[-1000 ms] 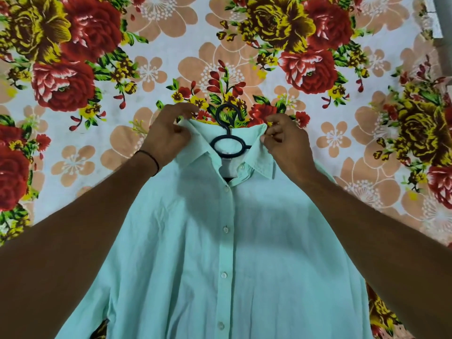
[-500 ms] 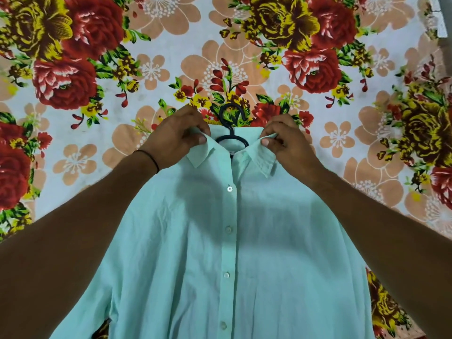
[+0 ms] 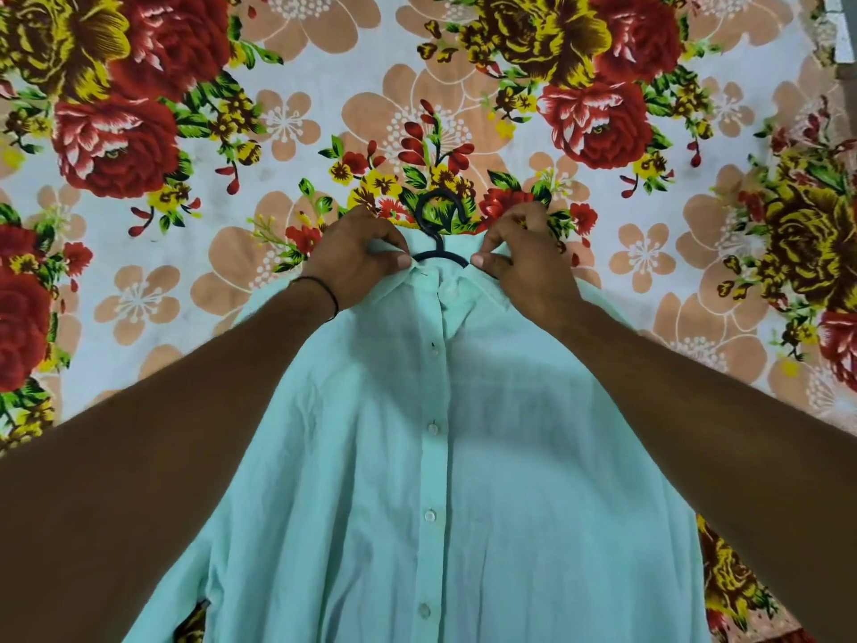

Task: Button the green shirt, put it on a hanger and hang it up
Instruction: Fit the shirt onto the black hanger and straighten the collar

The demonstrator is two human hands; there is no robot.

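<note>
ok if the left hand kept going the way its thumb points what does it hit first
Most likely the black hanger, whose neck stands just past the thumb of the left hand; beyond it, the right hand. Depth is unclear.

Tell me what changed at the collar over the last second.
Both hands drew the collar halves inward. The left hand and the right hand now pinch them nearly together, and the fabric has closed over most of the hanger loop, leaving only its top arc and hook showing. Unchanged: both hands kept their grip, and the green shirt lies front-up on the floral sheet.
</note>
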